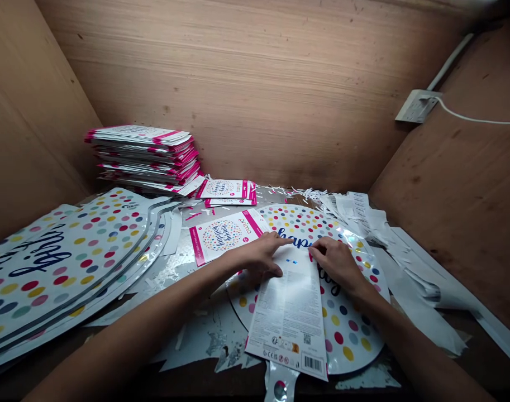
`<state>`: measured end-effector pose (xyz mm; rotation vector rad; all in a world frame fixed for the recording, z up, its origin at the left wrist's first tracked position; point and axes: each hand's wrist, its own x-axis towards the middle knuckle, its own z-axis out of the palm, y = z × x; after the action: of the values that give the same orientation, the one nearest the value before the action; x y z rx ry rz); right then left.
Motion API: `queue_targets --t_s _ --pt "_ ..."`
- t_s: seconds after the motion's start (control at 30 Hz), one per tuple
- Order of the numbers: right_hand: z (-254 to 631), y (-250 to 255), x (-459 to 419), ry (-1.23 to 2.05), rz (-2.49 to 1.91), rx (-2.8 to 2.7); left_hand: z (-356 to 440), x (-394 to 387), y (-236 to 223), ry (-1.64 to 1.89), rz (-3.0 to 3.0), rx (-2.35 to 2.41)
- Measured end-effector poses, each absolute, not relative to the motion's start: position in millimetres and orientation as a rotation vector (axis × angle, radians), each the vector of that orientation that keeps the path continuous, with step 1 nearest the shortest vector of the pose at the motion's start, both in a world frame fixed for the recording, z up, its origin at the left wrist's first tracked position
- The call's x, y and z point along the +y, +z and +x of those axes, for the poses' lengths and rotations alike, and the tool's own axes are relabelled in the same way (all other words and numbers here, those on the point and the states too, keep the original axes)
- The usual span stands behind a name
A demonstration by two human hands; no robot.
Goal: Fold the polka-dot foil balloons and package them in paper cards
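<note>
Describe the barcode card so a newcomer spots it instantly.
Find the big round dotted disc right of the tall pink-edged stack. On top, running down from between the left hand and right hand, lies a pale card. Unlike the pink-banded card at its upper left, it shows fine print, a QR code and a barcode.

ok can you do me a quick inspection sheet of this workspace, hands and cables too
Surface: work surface scuffed, its pale covering torn in places
Job's things: text-covered card lying over a round dotted foil piece; "prima" card beside them
Stock: dotted foil pile at left, tall card stack behind it
Clutter: white paper strips at right, paper shreds along the back
Left hand: at the card's upper left, thumb and forefinger spread
Right hand: fingertips together at its upper right; grip unclear
Cables: white cable at wall socket, off the surface
Surroundings: wooden panels on three sides
</note>
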<state>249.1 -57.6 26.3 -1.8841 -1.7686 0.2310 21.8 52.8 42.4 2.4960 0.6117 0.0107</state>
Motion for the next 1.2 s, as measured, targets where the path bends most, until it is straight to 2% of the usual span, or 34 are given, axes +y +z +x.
queue_targets --t_s 0.1,0.3,0.6,0.87,1.1,1.2 --pt "252.4 25.5 -55.0 0.127 -1.858 -1.655 21.4 53.4 39.6 0.030 2.483 0.589" --pt "250.6 21.3 -55.3 0.438 -1.754 -1.921 19.4 48.2 38.2 0.170 2.521 0.547" --pt "235.0 14.5 -64.2 0.030 -1.628 -2.115 16.0 33.1 48.7 0.186 2.630 0.640" --pt "231.9 15.2 -70.4 0.092 -1.622 -2.225 -5.4 12.2 44.6 0.187 2.650 0.684" --pt "216.8 15.7 -61.7 -0.293 -1.676 -2.350 -2.0 19.3 47.5 0.163 2.677 0.669" --pt "220.8 21.8 -66.8 -0.202 -1.548 -2.454 -5.1 17.5 46.3 0.119 2.755 0.627"
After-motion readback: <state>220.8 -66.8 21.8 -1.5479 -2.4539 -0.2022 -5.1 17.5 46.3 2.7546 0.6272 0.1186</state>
